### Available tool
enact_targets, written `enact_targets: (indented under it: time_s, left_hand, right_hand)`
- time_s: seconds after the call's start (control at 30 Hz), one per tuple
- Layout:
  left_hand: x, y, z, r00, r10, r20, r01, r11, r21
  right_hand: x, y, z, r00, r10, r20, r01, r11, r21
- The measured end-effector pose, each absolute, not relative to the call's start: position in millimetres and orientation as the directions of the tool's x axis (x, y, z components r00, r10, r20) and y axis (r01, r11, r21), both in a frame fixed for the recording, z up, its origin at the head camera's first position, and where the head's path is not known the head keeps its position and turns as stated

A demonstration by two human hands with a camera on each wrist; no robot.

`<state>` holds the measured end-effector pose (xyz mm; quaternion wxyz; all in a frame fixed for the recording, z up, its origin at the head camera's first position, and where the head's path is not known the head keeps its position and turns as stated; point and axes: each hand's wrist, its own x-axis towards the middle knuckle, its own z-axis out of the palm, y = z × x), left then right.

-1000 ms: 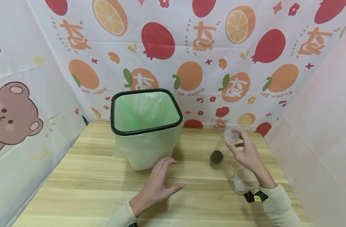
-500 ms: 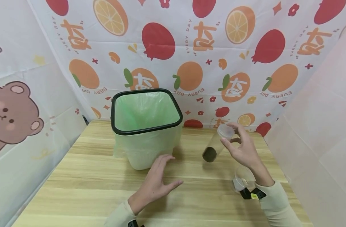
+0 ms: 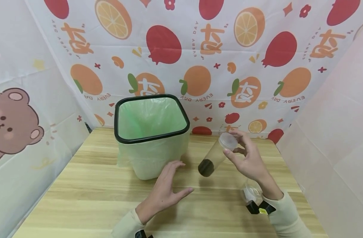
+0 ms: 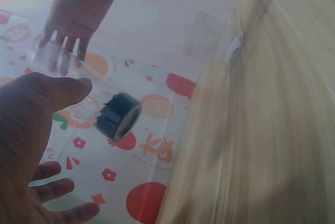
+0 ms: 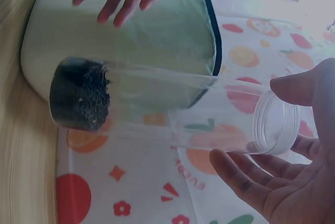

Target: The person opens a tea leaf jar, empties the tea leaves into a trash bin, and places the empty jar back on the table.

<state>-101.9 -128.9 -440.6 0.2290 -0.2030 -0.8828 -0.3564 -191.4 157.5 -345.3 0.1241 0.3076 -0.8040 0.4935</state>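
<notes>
A tall clear plastic jar hangs tilted above the table, its translucent lid end up and to the right. Dark, shredded-looking contents fill its bottom end. My right hand grips the jar around the lid end, thumb on one side and fingers on the other. My left hand is held over the table in front of the bin, fingers extended, thumb apart, holding nothing. In the left wrist view, the dark end of the jar shows beyond my left thumb.
A bin with a black rim and pale green liner stands at the back left of the wooden table. A small clear container with something white in it is partly hidden by my right wrist. Printed cloth hangs behind.
My right hand has moved left with the jar, lifting its bottom end off the table toward my left hand. My left hand stays almost in place.
</notes>
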Motion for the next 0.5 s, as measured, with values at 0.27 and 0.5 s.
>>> enact_targets:
  time_s: [0.27, 0.5]
  left_hand:
    - [-107.7, -124.5, -442.1, -0.786, 0.201, 0.584, 0.566, 0.612, 0.552]
    - [-107.7, -120.9, -438.8, -0.824, 0.200, 0.531, 0.534, 0.587, 0.608]
  right_hand:
    - [-178.1, 146.2, -341.4, -0.772, -0.420, 0.478, -0.600, 0.232, -0.765]
    - [-171.8, 137.3, -340.1, -0.760, -0.454, 0.466, -0.580, 0.148, -0.801]
